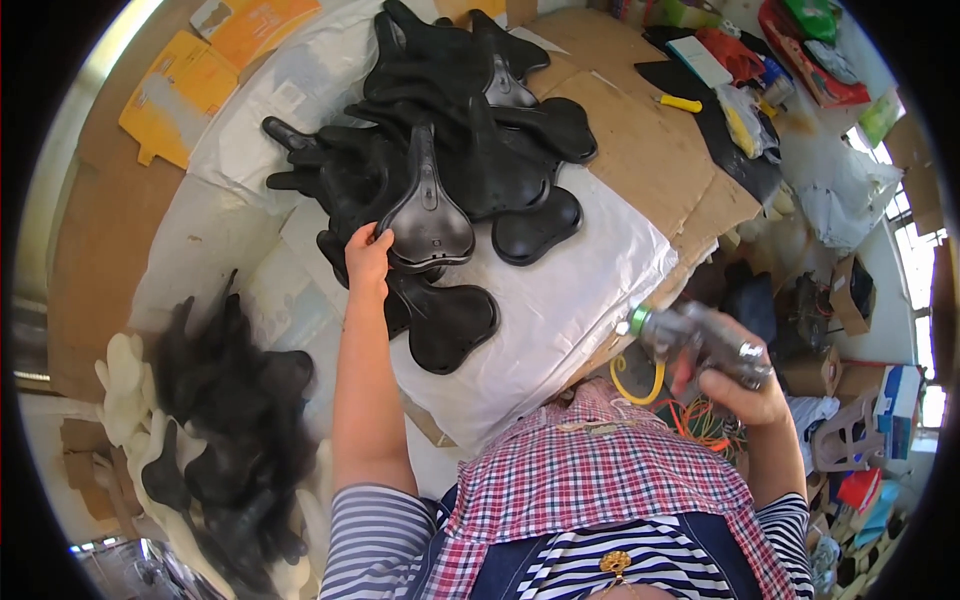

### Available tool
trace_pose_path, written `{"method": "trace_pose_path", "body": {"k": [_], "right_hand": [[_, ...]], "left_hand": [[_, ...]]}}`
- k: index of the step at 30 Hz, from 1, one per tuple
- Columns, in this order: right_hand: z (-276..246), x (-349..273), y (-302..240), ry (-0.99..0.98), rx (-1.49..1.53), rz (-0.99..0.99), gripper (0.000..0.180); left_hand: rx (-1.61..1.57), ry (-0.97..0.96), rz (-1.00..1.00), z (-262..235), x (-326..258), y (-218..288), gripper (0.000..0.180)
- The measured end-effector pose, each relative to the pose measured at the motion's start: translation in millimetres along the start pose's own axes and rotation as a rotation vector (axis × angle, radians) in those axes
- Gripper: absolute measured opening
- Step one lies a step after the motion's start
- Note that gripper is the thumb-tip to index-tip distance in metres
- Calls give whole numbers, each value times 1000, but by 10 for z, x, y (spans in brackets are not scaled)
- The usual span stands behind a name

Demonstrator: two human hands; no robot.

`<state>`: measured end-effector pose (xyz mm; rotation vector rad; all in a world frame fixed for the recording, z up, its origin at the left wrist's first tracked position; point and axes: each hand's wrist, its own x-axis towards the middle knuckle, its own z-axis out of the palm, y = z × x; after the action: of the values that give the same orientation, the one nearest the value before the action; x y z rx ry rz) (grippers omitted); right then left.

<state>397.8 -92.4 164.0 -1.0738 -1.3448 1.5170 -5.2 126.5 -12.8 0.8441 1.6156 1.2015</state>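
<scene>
My left hand [367, 264] pinches the left edge of a black bicycle saddle [428, 213], its thumb on top. That saddle lies with its narrow nose pointing away from me and looks shinier than most around it. More black saddles [385, 165] are heaped behind and beside it, and another black saddle [452, 325] lies nearer to me. Off to the right, above the table's near edge, my right hand [748, 385] is wrapped round a metal spray gun [700, 340] with a green ring at its front end. Motion blurs the gun a little.
White plastic sheeting [590, 270] covers part of the cardboard-topped table. A second pile of black saddles [235, 430] sits at lower left beside cream-coloured pieces [122, 375]. A yellow hose [637, 390] hangs below the gun. At far right stand a yellow-handled knife [681, 103] and bags.
</scene>
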Motion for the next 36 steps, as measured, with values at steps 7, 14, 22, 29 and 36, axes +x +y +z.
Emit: {"method": "trace_pose_path", "body": {"k": [7, 14, 22, 29, 36], "right_hand": [[120, 354, -96, 72, 56, -93, 59], [158, 658, -189, -66, -121, 18, 43], [138, 705, -179, 72, -81, 11, 35], [101, 518, 58, -8, -6, -11, 55], [93, 391, 298, -121, -61, 6, 57]], "left_hand": [[-216, 173, 178, -471, -157, 114, 35], [-564, 300, 375, -1460, -381, 634, 23], [-642, 189, 168, -671, -102, 443, 23], [237, 27, -54, -136, 639, -3, 42], [-256, 88, 119, -118, 63, 540, 45]]}}
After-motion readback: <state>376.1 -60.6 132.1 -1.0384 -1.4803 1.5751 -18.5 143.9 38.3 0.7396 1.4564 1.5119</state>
